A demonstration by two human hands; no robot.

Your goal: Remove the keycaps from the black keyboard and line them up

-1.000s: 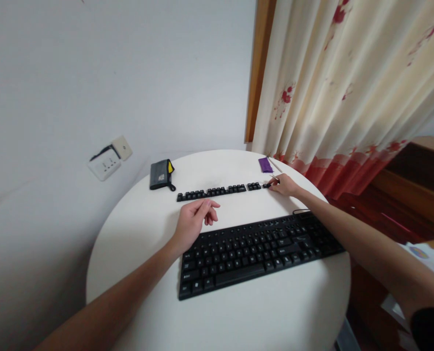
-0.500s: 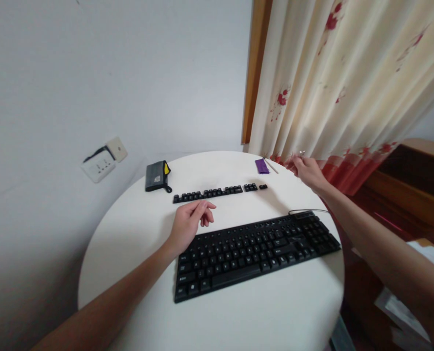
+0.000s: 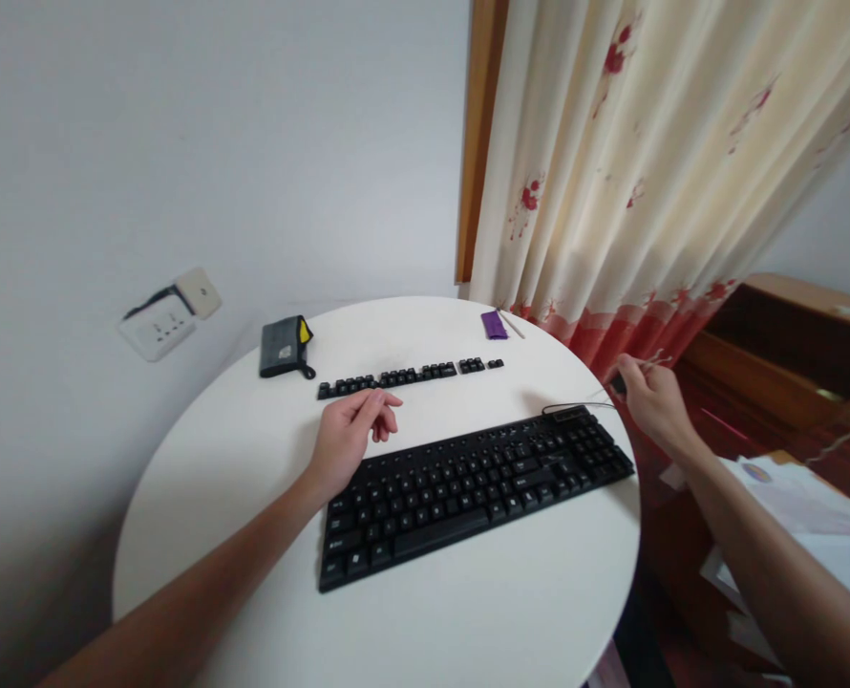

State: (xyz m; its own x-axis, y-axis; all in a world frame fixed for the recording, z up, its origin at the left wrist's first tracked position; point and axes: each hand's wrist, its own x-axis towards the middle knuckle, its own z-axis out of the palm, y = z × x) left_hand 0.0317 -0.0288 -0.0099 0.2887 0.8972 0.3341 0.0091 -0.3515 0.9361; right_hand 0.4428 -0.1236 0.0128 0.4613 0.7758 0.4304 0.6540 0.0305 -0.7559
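A black keyboard lies across the round white table. My left hand rests on the table just behind the keyboard's left half, fingers loosely curled and holding nothing. A row of loose black keycaps is lined up beyond it. My right hand hovers off the table's right edge, near the keyboard's cable, fingers pinched on a thin wire-like tool that I cannot name for sure.
A grey pouch with a yellow tab sits at the back left. A small purple item and a thin stick lie at the back. A curtain, wooden furniture and papers stand right. A wall socket is left.
My right hand left the right end of the keycap row, lifted toward the curtain, then came back and right past the table's edge. The view shifted left. My left hand stayed put.
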